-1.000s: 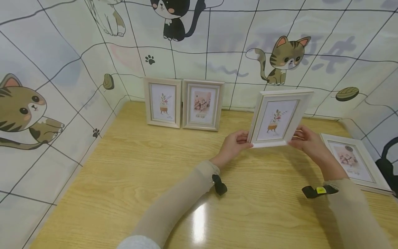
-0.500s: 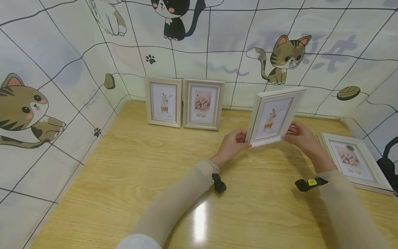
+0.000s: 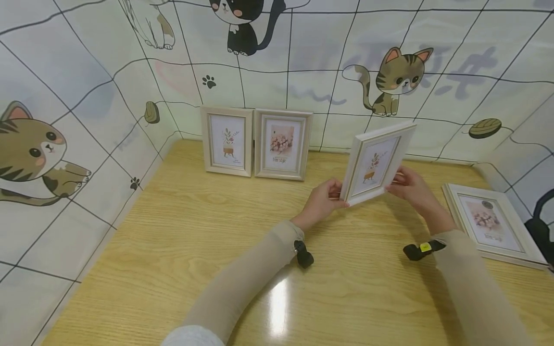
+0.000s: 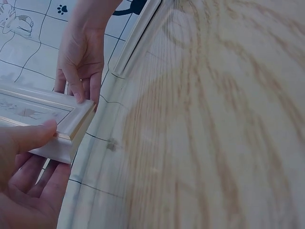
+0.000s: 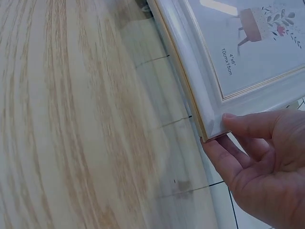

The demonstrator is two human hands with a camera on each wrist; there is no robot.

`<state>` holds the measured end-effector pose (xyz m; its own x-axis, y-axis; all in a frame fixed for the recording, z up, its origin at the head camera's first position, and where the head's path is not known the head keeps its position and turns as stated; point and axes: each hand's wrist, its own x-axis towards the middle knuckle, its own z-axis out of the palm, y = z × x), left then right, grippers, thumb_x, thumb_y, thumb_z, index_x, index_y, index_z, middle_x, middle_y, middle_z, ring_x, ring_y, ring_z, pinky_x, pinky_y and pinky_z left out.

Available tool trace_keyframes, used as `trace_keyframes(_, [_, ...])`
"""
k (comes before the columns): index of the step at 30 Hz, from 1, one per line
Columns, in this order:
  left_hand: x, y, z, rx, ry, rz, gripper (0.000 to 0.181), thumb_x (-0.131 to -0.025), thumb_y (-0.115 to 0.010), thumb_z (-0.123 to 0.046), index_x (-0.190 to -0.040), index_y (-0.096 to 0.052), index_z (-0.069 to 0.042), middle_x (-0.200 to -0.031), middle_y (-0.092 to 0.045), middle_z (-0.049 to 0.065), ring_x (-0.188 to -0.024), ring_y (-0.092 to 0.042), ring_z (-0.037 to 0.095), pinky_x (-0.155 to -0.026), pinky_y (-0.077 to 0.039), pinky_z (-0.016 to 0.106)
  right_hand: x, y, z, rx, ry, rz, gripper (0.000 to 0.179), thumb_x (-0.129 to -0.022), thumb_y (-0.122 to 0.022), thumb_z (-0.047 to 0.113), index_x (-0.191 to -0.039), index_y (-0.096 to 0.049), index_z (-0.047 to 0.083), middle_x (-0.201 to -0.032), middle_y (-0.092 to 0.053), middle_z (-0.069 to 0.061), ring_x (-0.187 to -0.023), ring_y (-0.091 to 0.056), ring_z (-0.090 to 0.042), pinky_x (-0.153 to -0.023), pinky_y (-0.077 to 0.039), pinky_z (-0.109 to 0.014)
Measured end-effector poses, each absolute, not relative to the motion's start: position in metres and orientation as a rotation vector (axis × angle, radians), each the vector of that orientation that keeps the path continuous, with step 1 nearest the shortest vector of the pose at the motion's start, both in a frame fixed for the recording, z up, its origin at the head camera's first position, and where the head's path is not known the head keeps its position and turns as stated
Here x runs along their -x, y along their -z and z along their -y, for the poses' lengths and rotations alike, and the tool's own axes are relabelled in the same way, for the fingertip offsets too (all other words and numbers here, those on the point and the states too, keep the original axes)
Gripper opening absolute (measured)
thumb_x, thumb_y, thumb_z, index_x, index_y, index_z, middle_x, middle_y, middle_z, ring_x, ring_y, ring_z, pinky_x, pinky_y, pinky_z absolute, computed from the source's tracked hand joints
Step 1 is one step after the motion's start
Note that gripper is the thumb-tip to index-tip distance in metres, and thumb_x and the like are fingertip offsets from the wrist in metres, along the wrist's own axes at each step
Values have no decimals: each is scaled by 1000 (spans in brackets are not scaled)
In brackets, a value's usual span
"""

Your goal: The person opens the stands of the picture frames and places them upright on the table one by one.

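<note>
Both hands hold a white picture frame (image 3: 375, 166) upright and angled at the right part of the table; its print shows a plant in an orange pot. My left hand (image 3: 321, 204) pinches the lower left corner, thumb in front and fingers behind, as the left wrist view shows on the frame's edge (image 4: 71, 131). My right hand (image 3: 413, 192) grips the lower right corner; in the right wrist view the thumb lies on the white border (image 5: 209, 112) with the fingers behind it. Whether the bottom edge touches the table cannot be told.
Two cream picture frames, one with a plant print (image 3: 228, 142) and one with a flower print (image 3: 282, 144), stand side by side against the back wall. Another white frame (image 3: 493, 223) lies flat at the right, beside a black object (image 3: 538, 226). The wooden table (image 3: 207, 230) meets cat-printed walls.
The held frame has shifted slightly left and turned to a steeper angle. My right hand has come leftward with it, while the left hand has barely moved.
</note>
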<state>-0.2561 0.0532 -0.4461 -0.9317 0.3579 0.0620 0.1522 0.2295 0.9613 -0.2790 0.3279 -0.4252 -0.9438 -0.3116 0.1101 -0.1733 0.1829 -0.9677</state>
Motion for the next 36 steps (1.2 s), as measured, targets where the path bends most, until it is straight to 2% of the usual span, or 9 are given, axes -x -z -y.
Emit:
trace_keyframes(9, [259, 449, -53, -505, -1715, -2328, 34, -83, -78, -1, -109, -56, -5, -127, -68, 14, -119, -66, 25, -94, -56, 20, 290, 432, -319, 448, 1788, -2402, 45, -94, -58, -8, -126, -51, 23, -104, -65, 29, -98, -62, 11, -81, -55, -10])
trace_keyframes(12, [259, 450, -52, -508, -1682, -2337, 35, -83, -78, -1, -109, -55, -5, -127, -68, 15, -120, -66, 25, -95, -56, 21, 295, 433, -317, 423, 1735, -2430, 43, -94, -59, -6, -134, -48, 9, -103, -64, 30, -98, -61, 13, -81, -54, -9])
trace_keyframes(15, [260, 450, -51, -500, -1657, -2359, 35, -83, -78, -2, -108, -54, -6, -128, -67, 15, -120, -66, 25, -94, -56, 21, 299, 434, -314, 405, 1667, -2466, 53, -95, -60, -2, -144, -38, -5, -106, -62, 28, -98, -59, 14, -83, -54, -9])
trace_keyframes(18, [261, 450, -50, -494, -1638, -2384, 35, -83, -78, -2, -109, -54, -6, -128, -67, 15, -120, -66, 25, -95, -57, 21, 304, 434, -310, 387, 1591, -2511, 61, -97, -60, 1, -149, -31, -8, -119, -63, 15, -99, -57, 16, -84, -53, -8])
trace_keyframes(20, [262, 450, -49, -497, -1624, -2401, 36, -83, -78, -3, -109, -54, -6, -128, -67, 15, -120, -66, 24, -95, -56, 21, 306, 434, -307, 375, 1561, -2529, 62, -97, -59, 2, -150, -30, -7, -133, -62, -3, -99, -56, 17, -85, -53, -9])
trace_keyframes(22, [262, 449, -48, -506, -1609, -2415, 37, -83, -78, -3, -110, -54, -5, -127, -67, 15, -120, -66, 24, -95, -56, 21, 309, 434, -305, 368, 1540, -2539, 63, -97, -59, 2, -152, -29, -6, -142, -54, -22, -99, -55, 18, -85, -53, -9])
trace_keyframes(24, [263, 449, -47, -523, -1590, -2434, 37, -84, -78, -3, -111, -53, -5, -128, -66, 14, -120, -66, 24, -95, -56, 20, 312, 435, -303, 362, 1532, -2539, 64, -97, -58, 2, -153, -27, -4, -146, -44, -34, -99, -54, 18, -86, -52, -8])
trace_keyframes(32, [268, 448, -44, -549, -1557, -2450, 38, -85, -77, -5, -114, -53, -6, -130, -65, 14, -121, -65, 24, -94, -56, 21, 325, 437, -299, 374, 1525, -2530, 65, -99, -56, 3, -155, -24, -1, -148, -41, -35, -104, -53, 15, -86, -52, -7])
trace_keyframes(36, [271, 448, -43, -564, -1539, -2446, 36, -85, -77, -5, -113, -54, -6, -129, -66, 14, -119, -67, 24, -93, -57, 20, 331, 437, -298, 372, 1463, -2552, 63, -100, -56, 4, -155, -25, -2, -150, -41, -32, -123, -58, -12, -86, -50, -5])
